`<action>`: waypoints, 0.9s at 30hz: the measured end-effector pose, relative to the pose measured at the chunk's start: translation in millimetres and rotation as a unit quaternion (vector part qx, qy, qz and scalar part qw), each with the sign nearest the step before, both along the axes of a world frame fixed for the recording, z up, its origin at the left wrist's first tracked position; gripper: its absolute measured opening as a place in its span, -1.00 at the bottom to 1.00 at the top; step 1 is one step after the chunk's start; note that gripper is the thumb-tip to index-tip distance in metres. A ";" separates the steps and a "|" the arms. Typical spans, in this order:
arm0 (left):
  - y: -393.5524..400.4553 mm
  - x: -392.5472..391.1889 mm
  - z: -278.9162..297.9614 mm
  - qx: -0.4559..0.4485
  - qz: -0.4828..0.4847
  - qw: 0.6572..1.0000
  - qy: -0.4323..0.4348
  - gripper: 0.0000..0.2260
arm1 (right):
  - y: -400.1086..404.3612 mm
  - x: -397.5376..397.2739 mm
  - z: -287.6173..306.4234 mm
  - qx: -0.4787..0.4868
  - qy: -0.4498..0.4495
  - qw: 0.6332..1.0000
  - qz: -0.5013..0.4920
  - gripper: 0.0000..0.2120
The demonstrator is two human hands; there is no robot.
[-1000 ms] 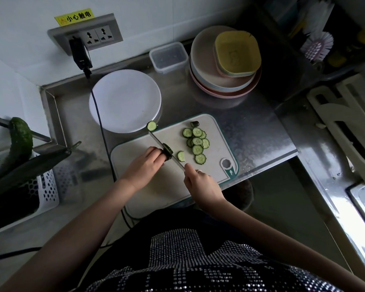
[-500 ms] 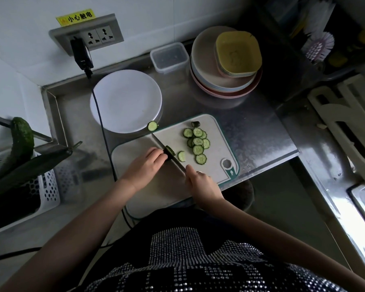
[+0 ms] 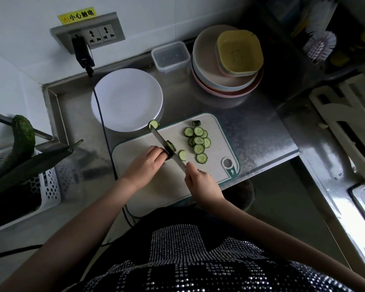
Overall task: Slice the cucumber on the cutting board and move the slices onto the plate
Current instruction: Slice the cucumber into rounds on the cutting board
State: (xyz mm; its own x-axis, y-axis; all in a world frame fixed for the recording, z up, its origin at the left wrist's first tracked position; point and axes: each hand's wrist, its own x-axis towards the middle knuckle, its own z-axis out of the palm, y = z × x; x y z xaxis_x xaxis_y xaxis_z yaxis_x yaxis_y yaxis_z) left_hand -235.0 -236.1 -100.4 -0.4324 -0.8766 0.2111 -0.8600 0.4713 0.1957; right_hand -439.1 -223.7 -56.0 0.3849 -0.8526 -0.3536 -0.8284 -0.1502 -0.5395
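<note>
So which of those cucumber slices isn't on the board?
The lone slice by the knife tip, at the white plate's near rim. It lies just off the board's far-left edge; every other slice lies on the board.

Steel counter (dimpled): cutting board, plate, container.

I see a brushed, reflective steel counter, a matt plastic cutting board, and a smooth glossy white plate.
</note>
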 end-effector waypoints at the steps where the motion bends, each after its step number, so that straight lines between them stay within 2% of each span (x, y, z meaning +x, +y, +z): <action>1: -0.3 -0.1 0.2 0.000 -0.001 1.000 0.001 -0.84 | -0.1 -0.3 0.1 -0.001 0.001 1.000 0.001 -0.93; 11: -0.1 -0.7 0.6 -0.031 -0.007 0.999 0.012 -0.87 | -0.5 0.4 0.2 -0.022 0.012 0.999 0.028 -0.94; 27: -0.8 -0.7 -1.4 -0.018 -0.010 1.000 0.020 -0.86 | -1.9 2.9 -1.2 -0.018 0.021 0.999 0.045 -0.93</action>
State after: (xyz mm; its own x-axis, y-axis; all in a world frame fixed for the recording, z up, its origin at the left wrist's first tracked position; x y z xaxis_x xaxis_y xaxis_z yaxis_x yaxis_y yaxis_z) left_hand -235.8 -236.9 -101.8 -0.4403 -0.8593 0.2601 -0.8424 0.4957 0.2115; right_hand -436.2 -225.7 -57.2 0.4455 -0.8279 -0.3408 -0.8328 -0.2435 -0.4971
